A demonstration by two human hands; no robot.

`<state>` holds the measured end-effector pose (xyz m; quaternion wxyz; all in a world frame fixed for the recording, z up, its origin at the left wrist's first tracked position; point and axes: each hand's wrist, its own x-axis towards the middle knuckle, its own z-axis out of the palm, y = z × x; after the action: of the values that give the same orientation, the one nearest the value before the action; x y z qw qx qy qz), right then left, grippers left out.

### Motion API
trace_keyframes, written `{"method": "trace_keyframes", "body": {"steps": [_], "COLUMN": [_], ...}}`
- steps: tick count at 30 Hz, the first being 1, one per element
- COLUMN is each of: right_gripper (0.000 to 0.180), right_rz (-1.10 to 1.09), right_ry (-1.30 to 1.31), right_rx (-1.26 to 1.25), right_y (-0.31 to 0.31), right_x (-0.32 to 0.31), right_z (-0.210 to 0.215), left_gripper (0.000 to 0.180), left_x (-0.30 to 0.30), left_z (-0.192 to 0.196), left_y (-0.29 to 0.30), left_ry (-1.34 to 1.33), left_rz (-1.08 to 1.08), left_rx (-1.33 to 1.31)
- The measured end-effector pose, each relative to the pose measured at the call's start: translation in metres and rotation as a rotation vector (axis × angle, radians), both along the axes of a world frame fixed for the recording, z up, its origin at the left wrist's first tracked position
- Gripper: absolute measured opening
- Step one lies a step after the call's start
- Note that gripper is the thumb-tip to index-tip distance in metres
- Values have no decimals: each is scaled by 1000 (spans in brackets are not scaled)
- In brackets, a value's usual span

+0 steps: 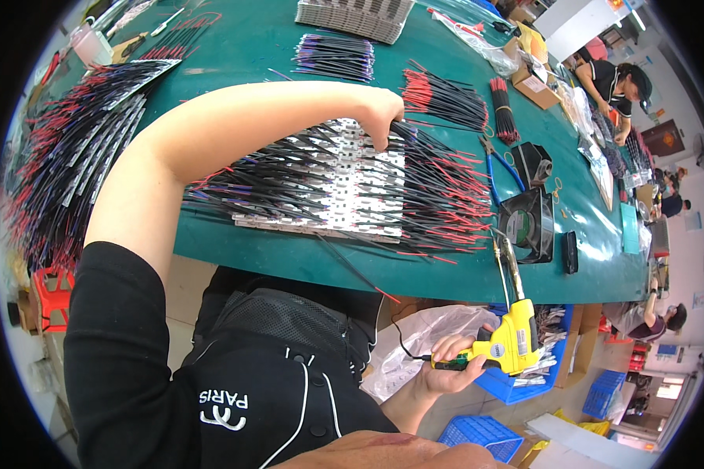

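Bare hands, two: one left hand, one right hand; yellow soldering gun, one; blue-handled pliers, one pair; square black fan, one. On one green table, three wire bundles at the far side: one purple-and-black, one loose red-and-black, one tied; wired panels overlap too much to count. Blue crates, at least three; other people, at least three.

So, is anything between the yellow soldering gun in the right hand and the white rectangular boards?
Yes: in this view, thin red-ended black wires spread right of the boards, between them and the gun.
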<state>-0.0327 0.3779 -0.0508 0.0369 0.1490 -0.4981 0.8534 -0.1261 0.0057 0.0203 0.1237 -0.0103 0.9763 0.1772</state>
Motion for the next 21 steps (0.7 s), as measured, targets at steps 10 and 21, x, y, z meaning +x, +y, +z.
{"method": "trace_keyframes", "body": {"steps": [10,21], "right_gripper": [49,50], "right_rz": [-5,19], "right_ry": [18,47], "right_rx": [34,44], "right_y": [2,-6], "right_x": [7,13], "right_z": [4,9], "left_gripper": [20,38], "left_x": [11,15], "left_z": [-7,3], "left_y": [-16,21], "left_ry": [268,-5], "left_rz": [86,-131], "left_rx": [486,11]}}
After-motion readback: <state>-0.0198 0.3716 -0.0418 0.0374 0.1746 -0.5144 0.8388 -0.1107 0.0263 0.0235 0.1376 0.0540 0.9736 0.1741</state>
